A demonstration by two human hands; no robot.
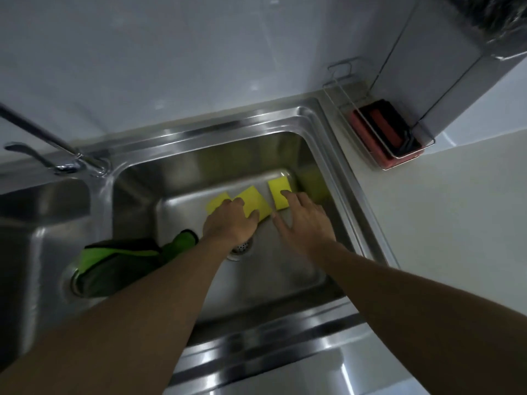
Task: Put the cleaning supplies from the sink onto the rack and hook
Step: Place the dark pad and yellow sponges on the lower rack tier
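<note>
Green cloth [119, 260]: nearest me, at 8 o'clock of the basin, draped over the divider of the sink [199, 158]. It has not been hung up, so that step is still to do.
Drain [241, 248]: in the basin floor, half hidden under my left wrist.
Left hand [231, 220]: lies on the sponges at the middle of the basin, fingers bent down, thumb on the middle sponge [252, 199]. I cannot tell whether it grips yet.
Right hand [302, 220]: fingers spread wide and holding nothing, one fingertip touching the right sponge [278, 192].
Left sponge [215, 205]: yellow, flat on the basin floor, partly under my left hand, just beside the middle one.
Three sponges together: all on the sink floor toward 12 o'clock, none lifted.
Bench [427, 223]: pale surface at 3 o'clock of the sink.
Rack [360, 125]: wire frame with a red tray at 2 o'clock, against the wall. It holds something dark and red, but none of the yellow sponges.
Hook: I cannot pick it out for sure.
Task so far: I judge it is at its very start, with three sponges and the cloth all left to move.
</note>
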